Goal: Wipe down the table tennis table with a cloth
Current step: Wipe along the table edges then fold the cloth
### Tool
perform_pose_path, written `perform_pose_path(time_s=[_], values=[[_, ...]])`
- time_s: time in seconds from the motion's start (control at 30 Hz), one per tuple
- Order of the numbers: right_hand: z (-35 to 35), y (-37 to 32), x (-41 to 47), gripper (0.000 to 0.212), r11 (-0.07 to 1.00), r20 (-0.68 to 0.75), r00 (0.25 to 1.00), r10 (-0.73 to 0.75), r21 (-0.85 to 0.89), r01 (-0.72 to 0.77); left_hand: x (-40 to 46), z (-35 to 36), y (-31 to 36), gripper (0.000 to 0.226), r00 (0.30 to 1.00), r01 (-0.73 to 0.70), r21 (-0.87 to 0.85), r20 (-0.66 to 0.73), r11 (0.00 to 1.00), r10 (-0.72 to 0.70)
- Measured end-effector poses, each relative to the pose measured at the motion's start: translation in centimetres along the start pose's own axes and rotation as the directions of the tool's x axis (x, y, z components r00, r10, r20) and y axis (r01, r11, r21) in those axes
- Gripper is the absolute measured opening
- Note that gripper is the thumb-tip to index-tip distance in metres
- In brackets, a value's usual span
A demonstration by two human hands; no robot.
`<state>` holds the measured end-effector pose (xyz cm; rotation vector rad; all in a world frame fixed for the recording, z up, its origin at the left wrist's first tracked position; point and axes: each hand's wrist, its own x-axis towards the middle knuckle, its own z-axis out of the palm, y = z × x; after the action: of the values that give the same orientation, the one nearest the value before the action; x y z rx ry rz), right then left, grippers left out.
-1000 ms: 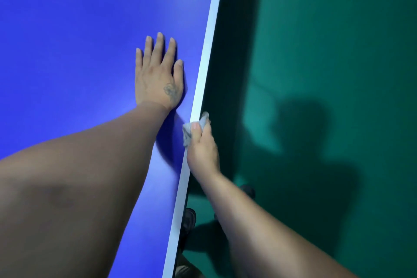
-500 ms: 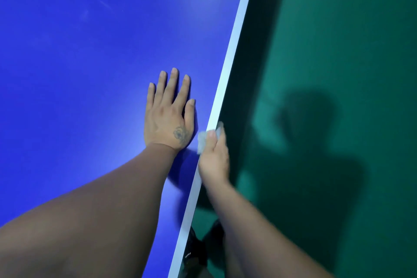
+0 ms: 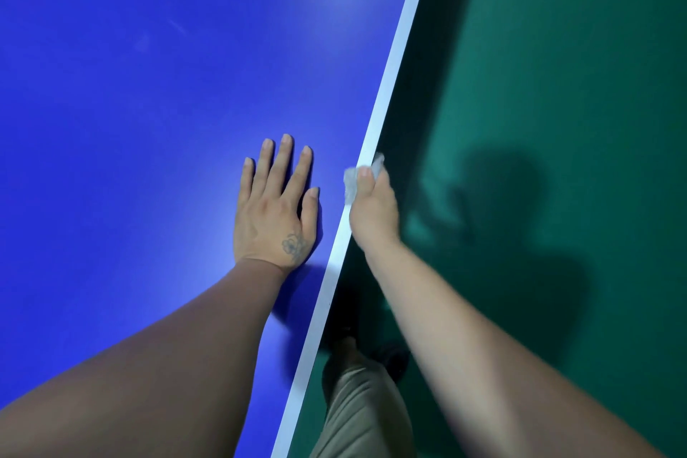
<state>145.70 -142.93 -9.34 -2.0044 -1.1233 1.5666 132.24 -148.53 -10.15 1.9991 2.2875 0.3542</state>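
While the left hand (image 3: 273, 208) lies flat on the blue table tennis table (image 3: 148, 123), fingers straight and spread w/ palm down, holding nothing, the right hand (image 3: 373, 204) is clenched round a small pale cloth (image 3: 351, 184) at the table's white edge line (image 3: 390, 85). Cloth sits right on that edge, bunched; thumb is on top and a tuft sticks out past the fingertips on the far side. Rest of the fingers are hidden over the rim, so can't tell how far they wrap underneath.

Handling, as a judgement: cloth looks thin, soft and v. light, prob. a rag or wipe. It'll crumple to any shape, no stiffness, so it needs pressure from the thumb/fingers to keep contact w/ the surface. Best held as now, wadded, w/ a pad of it between skin and edge; a loose corner could slip out or drag. Tabletop looks smooth, hard and rigid, slightly glossy, so the cloth should glide easily. Faint streaks show up on the blue nr the top left, poss. marks or reflections, can't tell which.

Below the table edge: green floor (image 3: 557, 123) w/ the person's shadow, a trouser leg (image 3: 364, 413) and a dark shoe (image 3: 390, 357).
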Motion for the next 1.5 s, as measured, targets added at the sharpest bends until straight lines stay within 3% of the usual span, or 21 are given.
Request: perform_pose_path(time_s=[0.07, 0.27, 0.5, 0.63, 0.83, 1.0, 1.1, 1.23, 1.5], values=[[0.4, 1.5, -2.4, 0.065, 1.000, 0.027, 0.999, 0.018, -0.019, -0.018, 0.1, -0.1, 0.0, 0.056, 1.000, 0.000, 0.002, -0.001, 1.000, 0.000], [-0.2, 0.8, -3.4, 0.055, 0.990, 0.069, 0.988, 0.138, -0.041, -0.135, 0.2, 0.0, 0.0, 0.057, 1.000, -0.001, 0.013, 0.022, 1.000, 0.000], [-0.4, -3.0, 2.5, 0.054, 0.995, -0.001, 0.995, 0.098, -0.036, -0.098, 0.3, 0.0, -0.1, 0.057, 1.000, -0.001, -0.013, 0.030, 1.000, 0.002], [-1.7, -6.0, 8.0, 0.022, 0.996, -0.020, 0.996, 0.081, -0.026, -0.082, 0.3, -0.2, -0.1, 0.056, 0.999, -0.004, -0.017, 0.037, 1.000, 0.005], [-4.0, -11.1, 12.9, 0.028, 0.995, -0.020, 0.995, 0.099, -0.026, -0.099, 0.4, -0.3, 0.0, 0.056, 1.000, -0.005, -0.026, 0.026, 1.000, 0.006], [-3.8, -9.2, 10.4, 0.026, 0.996, 0.021, 0.999, 0.026, -0.080, -0.025, 0.4, -0.3, 0.2, 0.055, 1.000, 0.011, -0.043, 0.024, 0.999, -0.010], [-3.2, -5.7, 5.3, 0.059, 0.985, 0.115, 0.992, 0.047, -0.169, -0.027, 0.6, -0.4, 0.4, 0.056, 0.999, 0.018, -0.038, 0.029, 0.999, -0.017], [-2.4, -2.1, 1.1, 0.070, 0.989, 0.235, 0.972, 0.016, -0.148, 0.020, 0.7, -0.5, 0.4, 0.057, 0.999, 0.024, -0.039, 0.036, 0.999, -0.022], [-2.9, -6.4, 7.4, 0.059, 0.991, 0.150, 0.984, 0.100, -0.102, -0.085, 0.9, -0.6, 0.5, 0.058, 0.993, 0.043, -0.018, 0.111, 0.999, -0.040]])
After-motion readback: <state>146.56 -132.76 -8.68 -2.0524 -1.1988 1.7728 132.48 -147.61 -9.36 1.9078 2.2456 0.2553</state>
